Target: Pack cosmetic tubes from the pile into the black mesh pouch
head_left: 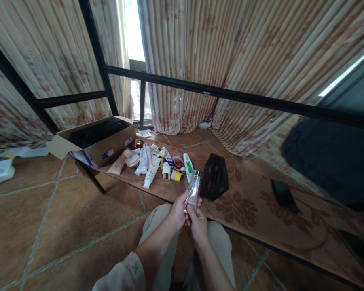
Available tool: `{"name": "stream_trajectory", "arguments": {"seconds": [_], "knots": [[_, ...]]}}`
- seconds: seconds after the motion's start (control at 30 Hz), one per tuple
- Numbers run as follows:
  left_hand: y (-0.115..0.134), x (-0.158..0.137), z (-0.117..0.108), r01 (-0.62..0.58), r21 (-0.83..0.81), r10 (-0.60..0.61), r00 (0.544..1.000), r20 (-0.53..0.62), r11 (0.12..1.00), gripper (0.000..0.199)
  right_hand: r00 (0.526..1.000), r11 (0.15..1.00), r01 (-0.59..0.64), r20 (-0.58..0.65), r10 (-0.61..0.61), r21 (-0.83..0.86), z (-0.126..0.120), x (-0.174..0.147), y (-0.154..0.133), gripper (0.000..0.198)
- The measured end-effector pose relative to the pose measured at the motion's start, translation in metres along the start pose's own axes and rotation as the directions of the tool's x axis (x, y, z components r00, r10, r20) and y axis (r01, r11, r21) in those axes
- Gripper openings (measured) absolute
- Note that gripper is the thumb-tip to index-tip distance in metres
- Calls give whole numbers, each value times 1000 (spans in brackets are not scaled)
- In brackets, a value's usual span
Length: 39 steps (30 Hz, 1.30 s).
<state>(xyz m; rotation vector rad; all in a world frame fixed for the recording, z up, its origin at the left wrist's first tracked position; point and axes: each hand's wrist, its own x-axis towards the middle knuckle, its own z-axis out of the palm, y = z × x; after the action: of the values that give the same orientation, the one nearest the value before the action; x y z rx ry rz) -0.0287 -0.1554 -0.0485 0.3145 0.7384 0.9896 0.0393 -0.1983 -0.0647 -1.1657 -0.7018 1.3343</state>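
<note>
- Head view, left: open cardboard box with black contents, too dim to name.
- Cosmetic tubes and jars lie loose, overlapping, on the cloth-covered bench.
- Left hand and right hand close round one capped, silvery-pink tube at the near edge; its print is unreadable.
- Just beyond, a black mesh pouch, perhaps partly filled.
- Far right, a dark slab is cut off.

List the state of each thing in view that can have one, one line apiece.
Metallic pink tube: held, dark cap on.
Left hand: closed on the tube.
Right hand: closed on the tube.
Cardboard box: open, one flap folded out.
Curtains: mostly drawn, with a bright gap.
Black mesh bag: set down; whether open, cannot tell.
Green-striped white tube: lying down.
Black rectangular object: lying flat.
</note>
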Motion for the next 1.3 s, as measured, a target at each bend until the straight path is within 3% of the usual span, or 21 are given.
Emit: {"name": "stream_trajectory", "arguments": {"seconds": [1.3], "knots": [[-1, 1, -4, 59, -21, -60, 998, -19, 998, 61, 1000, 998, 19, 4, -19, -58, -1, -2, 0, 43]]}}
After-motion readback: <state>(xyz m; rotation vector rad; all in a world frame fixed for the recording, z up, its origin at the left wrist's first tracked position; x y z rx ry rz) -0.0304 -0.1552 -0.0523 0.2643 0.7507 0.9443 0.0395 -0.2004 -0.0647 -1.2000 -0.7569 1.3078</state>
